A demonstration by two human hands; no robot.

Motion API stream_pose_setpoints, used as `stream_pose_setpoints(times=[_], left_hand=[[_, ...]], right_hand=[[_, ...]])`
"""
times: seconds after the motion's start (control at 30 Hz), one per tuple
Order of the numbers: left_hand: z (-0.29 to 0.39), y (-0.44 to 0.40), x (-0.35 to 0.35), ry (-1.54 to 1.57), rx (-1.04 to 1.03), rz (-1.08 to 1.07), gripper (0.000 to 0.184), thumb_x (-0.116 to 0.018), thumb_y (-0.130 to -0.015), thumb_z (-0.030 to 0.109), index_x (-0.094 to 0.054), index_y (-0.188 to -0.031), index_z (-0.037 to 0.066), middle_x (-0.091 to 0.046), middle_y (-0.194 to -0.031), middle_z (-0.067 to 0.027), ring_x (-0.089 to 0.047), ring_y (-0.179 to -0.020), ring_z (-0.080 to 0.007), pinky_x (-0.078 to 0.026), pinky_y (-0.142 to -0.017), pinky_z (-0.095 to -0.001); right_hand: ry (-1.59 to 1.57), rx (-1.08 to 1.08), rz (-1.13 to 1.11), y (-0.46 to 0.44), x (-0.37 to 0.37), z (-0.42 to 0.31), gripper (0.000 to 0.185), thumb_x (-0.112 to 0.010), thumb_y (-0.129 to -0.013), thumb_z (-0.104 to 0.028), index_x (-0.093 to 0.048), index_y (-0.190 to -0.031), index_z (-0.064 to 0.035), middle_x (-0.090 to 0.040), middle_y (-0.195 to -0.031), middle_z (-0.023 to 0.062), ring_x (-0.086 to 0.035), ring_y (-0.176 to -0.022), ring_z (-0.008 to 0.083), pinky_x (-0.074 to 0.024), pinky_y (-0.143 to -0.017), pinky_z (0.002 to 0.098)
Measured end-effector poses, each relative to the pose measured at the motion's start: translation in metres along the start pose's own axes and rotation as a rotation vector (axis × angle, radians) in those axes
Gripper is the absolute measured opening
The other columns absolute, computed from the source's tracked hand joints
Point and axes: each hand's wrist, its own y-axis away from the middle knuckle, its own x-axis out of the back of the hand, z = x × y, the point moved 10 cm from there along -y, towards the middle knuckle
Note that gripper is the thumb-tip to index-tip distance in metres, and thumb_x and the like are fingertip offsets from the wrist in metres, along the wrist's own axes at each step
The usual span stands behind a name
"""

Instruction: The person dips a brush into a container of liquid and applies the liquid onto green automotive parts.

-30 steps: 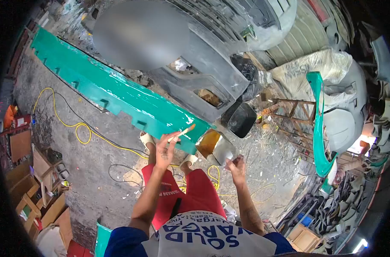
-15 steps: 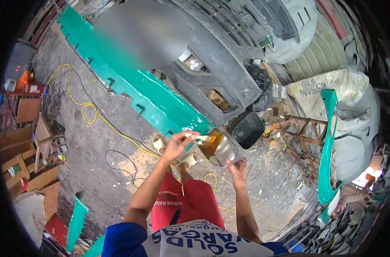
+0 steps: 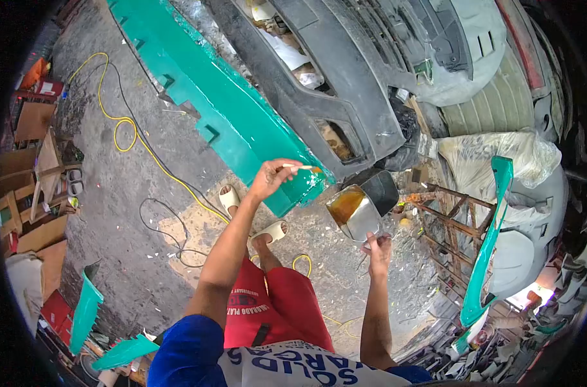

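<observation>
My left hand is closed on the pale handle of a brush, whose orange-brown tip is over the near end of a long teal panel. The panel's surface looks wet and glossy at that end. To the right, my right hand grips the lower edge of a metal container. The container is tilted, with amber liquid in its far left part. Its far side overlaps a black bin in view.
Grey bumpers lie beyond the panel. A rusty metal frame and a curved teal piece stand at right. A yellow cable runs over the floor on the left, near wooden pieces.
The brush went from over the panel to the container and is now back over the panel's near end. The container has moved right, away from the panel. The view has shifted.
</observation>
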Motion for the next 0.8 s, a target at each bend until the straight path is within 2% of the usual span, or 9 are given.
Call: stream_pose_setpoints(times=[0.1,0.17,0.27,0.37,0.43,0.5,0.57,0.67,0.8], left_hand=[[0.015,0.010,0.027,-0.050,-0.003,0.130,0.020,-0.062,-0.093,0.017,-0.071,-0.107,0.005,-0.068,-0.091,-0.0044,-0.059,-0.072,-0.0098,-0.049,-0.065,-0.0258],[0.019,0.018,0.027,-0.067,0.028,0.126,0.020,-0.062,-0.094,0.016,-0.071,-0.107,0.005,-0.068,-0.094,-0.0052,-0.060,-0.073,-0.0104,-0.049,-0.065,-0.0260],[0.011,0.019,-0.005,-0.042,0.023,-0.045,0.020,-0.062,-0.094,0.018,-0.071,-0.106,0.005,-0.068,-0.095,-0.0055,-0.061,-0.074,-0.0116,-0.050,-0.065,-0.0275],[0.014,0.008,-0.013,-0.090,-0.111,-0.047,0.021,-0.061,-0.094,0.020,-0.071,-0.106,0.005,-0.068,-0.094,-0.0054,-0.061,-0.074,-0.0119,-0.050,-0.065,-0.0282],[0.015,0.001,0.004,-0.074,-0.080,0.007,0.020,-0.060,-0.095,0.019,-0.071,-0.105,0.004,-0.068,-0.092,-0.0056,-0.061,-0.074,-0.0124,-0.051,-0.068,-0.0289],[0.023,-0.003,0.028,-0.126,-0.123,0.056,0.018,-0.058,-0.095,0.013,-0.070,-0.105,0.003,-0.068,-0.096,-0.0039,-0.062,-0.079,-0.0112,-0.051,-0.073,-0.0284],[0.030,-0.003,0.051,-0.133,-0.125,0.115,0.019,-0.060,-0.095,0.014,-0.070,-0.106,0.003,-0.069,-0.094,-0.0035,-0.061,-0.079,-0.0108,-0.050,-0.073,-0.0275],[0.041,0.016,0.094,-0.173,-0.053,0.488,0.021,-0.061,-0.094,0.015,-0.069,-0.110,0.005,-0.069,-0.092,-0.0038,-0.061,-0.079,-0.0115,-0.050,-0.073,-0.0275],[0.039,0.052,0.048,-0.356,-0.223,0.695,0.018,-0.062,-0.092,0.010,-0.070,-0.107,0.006,-0.067,-0.087,-0.0093,-0.060,-0.074,-0.0193,-0.049,-0.068,-0.0313]], right_hand=[[0.030,-0.008,-0.037,-0.020,-0.009,0.006,0.067,-0.077,-0.082,-0.028,-0.038,-0.126,0.0038,-0.052,-0.099,0.0100,-0.057,-0.086,0.0182,-0.0560,-0.067,0.0327],[0.028,-0.002,-0.047,-0.028,-0.015,0.004,0.066,-0.077,-0.082,-0.028,-0.039,-0.125,0.0036,-0.052,-0.098,0.0091,-0.057,-0.086,0.0176,-0.0555,-0.066,0.0320],[0.023,0.007,-0.063,-0.037,-0.019,0.003,0.062,-0.076,-0.082,-0.027,-0.041,-0.123,0.0026,-0.053,-0.097,0.0073,-0.058,-0.085,0.0160,-0.0543,-0.065,0.0304],[0.030,0.042,-0.100,-0.043,-0.024,0.000,0.059,-0.076,-0.082,-0.025,-0.042,-0.122,0.0009,-0.055,-0.097,0.0058,-0.058,-0.082,0.0143,-0.0533,-0.065,0.0292],[0.043,0.077,-0.134,-0.046,-0.024,-0.004,0.057,-0.075,-0.082,-0.024,-0.043,-0.122,0.0001,-0.056,-0.097,0.0053,-0.058,-0.081,0.0136,-0.0530,-0.065,0.0288],[0.066,0.067,-0.140,-0.050,-0.022,-0.002,0.056,-0.074,-0.082,-0.023,-0.043,-0.123,-0.0016,-0.057,-0.098,0.0057,-0.058,-0.081,0.0134,-0.0532,-0.065,0.0286],[0.065,0.068,-0.161,-0.053,-0.022,-0.001,0.056,-0.075,-0.082,-0.023,-0.043,-0.123,-0.0016,-0.057,-0.098,0.0061,-0.058,-0.081,0.0137,-0.0538,-0.066,0.0287],[0.072,0.080,-0.174,-0.054,-0.022,-0.003,0.057,-0.075,-0.082,-0.024,-0.042,-0.123,-0.0016,-0.056,-0.099,0.0070,-0.058,-0.083,0.0144,-0.0551,-0.067,0.0290],[0.058,0.087,-0.195,-0.053,-0.024,-0.005,0.059,-0.077,-0.081,-0.025,-0.042,-0.123,-0.0015,-0.055,-0.101,0.0079,-0.058,-0.086,0.0152,-0.0568,-0.068,0.0301]])
